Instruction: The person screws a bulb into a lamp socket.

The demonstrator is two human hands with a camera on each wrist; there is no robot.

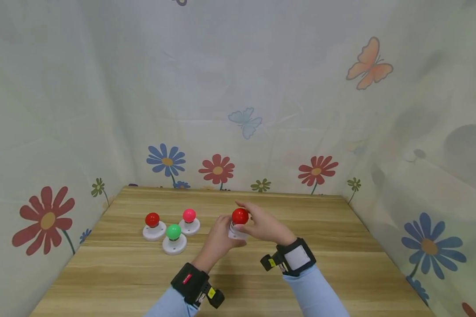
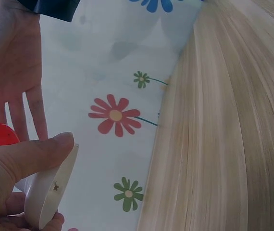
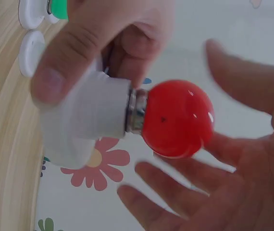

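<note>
A white round lamp socket [image 1: 237, 234] is held above the wooden table by my left hand [image 1: 217, 240], thumb and fingers gripping its flat base. Screwed partly into it is a red light bulb [image 3: 178, 118], with its metal thread [image 3: 138, 110] showing at the socket's mouth. Around the bulb my right hand [image 1: 267, 223] is spread: in the right wrist view the thumb stands apart from the glass and the straight fingers reach behind it. The left wrist view shows the base's underside [image 2: 57, 187] tilted on edge.
On the table [image 1: 325, 264], to the left, stand a red bulb [image 1: 152, 219], a green bulb [image 1: 173, 232] and a pink bulb [image 1: 189, 215], each upright in a white socket. A curtain [image 1: 285, 145] with flowers and butterflies encloses the back and sides.
</note>
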